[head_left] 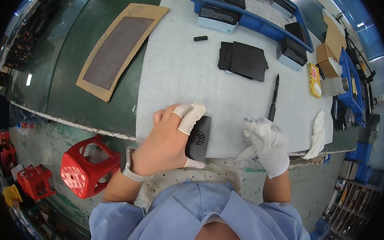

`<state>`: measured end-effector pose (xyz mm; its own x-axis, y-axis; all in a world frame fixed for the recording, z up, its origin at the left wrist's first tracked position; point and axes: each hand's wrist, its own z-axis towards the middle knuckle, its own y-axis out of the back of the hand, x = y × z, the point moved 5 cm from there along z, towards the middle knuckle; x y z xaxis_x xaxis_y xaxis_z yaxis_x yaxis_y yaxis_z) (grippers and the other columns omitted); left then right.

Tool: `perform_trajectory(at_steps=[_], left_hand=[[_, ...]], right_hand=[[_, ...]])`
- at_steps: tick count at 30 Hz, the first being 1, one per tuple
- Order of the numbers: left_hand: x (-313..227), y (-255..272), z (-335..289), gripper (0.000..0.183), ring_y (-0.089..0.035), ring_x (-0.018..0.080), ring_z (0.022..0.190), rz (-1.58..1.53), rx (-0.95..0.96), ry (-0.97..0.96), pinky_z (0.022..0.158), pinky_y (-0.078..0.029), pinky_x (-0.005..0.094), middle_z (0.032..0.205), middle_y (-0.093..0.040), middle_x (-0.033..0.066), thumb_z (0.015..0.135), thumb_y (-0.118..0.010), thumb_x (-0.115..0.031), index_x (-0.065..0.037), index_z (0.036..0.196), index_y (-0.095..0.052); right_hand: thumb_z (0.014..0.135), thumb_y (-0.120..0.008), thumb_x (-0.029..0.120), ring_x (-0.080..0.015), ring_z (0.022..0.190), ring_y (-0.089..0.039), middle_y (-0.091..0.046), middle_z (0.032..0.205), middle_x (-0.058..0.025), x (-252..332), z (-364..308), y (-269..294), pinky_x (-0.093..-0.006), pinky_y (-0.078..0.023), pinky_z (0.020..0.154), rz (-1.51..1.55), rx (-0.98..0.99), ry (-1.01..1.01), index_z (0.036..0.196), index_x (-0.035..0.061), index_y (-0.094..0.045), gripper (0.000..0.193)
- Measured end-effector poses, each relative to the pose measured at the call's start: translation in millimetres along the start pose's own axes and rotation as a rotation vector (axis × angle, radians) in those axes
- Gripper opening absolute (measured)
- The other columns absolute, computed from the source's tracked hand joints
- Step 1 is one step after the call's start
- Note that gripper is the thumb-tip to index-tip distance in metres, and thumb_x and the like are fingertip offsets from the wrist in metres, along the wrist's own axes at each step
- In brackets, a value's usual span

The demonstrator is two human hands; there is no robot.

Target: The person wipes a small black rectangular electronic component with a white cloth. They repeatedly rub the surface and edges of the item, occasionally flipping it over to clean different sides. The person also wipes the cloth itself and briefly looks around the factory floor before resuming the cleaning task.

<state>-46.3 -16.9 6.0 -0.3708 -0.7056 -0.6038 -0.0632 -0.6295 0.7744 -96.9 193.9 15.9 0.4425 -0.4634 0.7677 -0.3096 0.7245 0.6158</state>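
My left hand (162, 141) is closed round a flat black box (198, 139) at the near edge of the table. A dark round pattern marks the box's upper face. White finger covers sit on my thumb and some fingertips, and a watch is on that wrist. To the right of the box, and apart from it, is my right hand (267, 144) in a loose white glove. Its fingers are curled, and a pale flap sticks out on its left side; whether this is cloth or part of the glove is unclear. A black pen (274, 98) lies just beyond that hand.
Black flat sheets (245, 60) and a small black cylinder (200, 38) lie farther back. Behind them stands a blue tray (256, 25) with boxes. A white cloth (318, 135) hangs at the right edge. A brown-bordered board (119, 52) lies left; a red stool (88, 166) stands below.
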Motion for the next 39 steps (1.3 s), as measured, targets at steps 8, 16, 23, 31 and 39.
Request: perform_trajectory(at_steps=[8,16,23,31,39], left_hand=[[-6,-22,-10,0.118,-0.048,0.0314,0.113,0.073,-0.242,0.101,0.091,-0.031,0.0423,0.127,-0.05,0.0152,0.046,-0.089,-0.044,-0.003,0.142,-0.033],[-9,-33,-16,0.066,-0.05,0.0305,0.114,0.029,-0.365,0.123,0.086,-0.029,0.0422,0.134,-0.05,0.0169,0.05,-0.087,-0.035,-0.007,0.102,-0.057],[-14,-31,-13,0.058,-0.048,0.0299,0.115,0.029,-0.356,0.174,0.086,-0.028,0.0429,0.133,-0.049,0.0165,0.048,-0.087,-0.031,-0.007,0.092,-0.057],[-14,-32,-12,0.056,-0.048,0.0287,0.115,0.029,-0.35,0.196,0.086,-0.028,0.0432,0.132,-0.05,0.0153,0.048,-0.087,-0.031,-0.007,0.089,-0.058],[-13,-32,-13,0.055,-0.049,0.028,0.114,0.036,-0.373,0.192,0.086,-0.027,0.0432,0.132,-0.051,0.0151,0.048,-0.087,-0.032,-0.007,0.088,-0.059]], right_hand=[[0.08,-0.061,0.006,-0.0293,0.076,-0.06,-0.057,0.089,-0.011,1,22,-22,-0.0389,-0.051,0.07,-0.406,0.127,0.164,0.116,0.0225,-0.065,0.04],[0.075,-0.06,-0.004,-0.0299,0.081,-0.062,-0.062,0.091,-0.0115,3,34,-30,-0.0383,-0.05,0.07,-0.397,0.145,0.183,0.109,0.0128,-0.068,0.039],[0.075,-0.061,-0.003,-0.0288,0.078,-0.061,-0.063,0.092,-0.0094,1,32,-32,-0.0375,-0.049,0.068,-0.461,0.169,0.211,0.108,0.0135,-0.069,0.038],[0.076,-0.062,0.0,-0.0263,0.075,-0.06,-0.063,0.091,-0.0067,4,32,-38,-0.0366,-0.048,0.064,-0.509,0.154,0.213,0.108,0.0177,-0.069,0.037],[0.079,-0.064,0.014,-0.0255,0.067,-0.06,-0.059,0.087,-0.0061,7,32,-38,-0.0366,-0.05,0.056,-0.551,0.14,0.256,0.114,0.024,-0.066,0.036]])
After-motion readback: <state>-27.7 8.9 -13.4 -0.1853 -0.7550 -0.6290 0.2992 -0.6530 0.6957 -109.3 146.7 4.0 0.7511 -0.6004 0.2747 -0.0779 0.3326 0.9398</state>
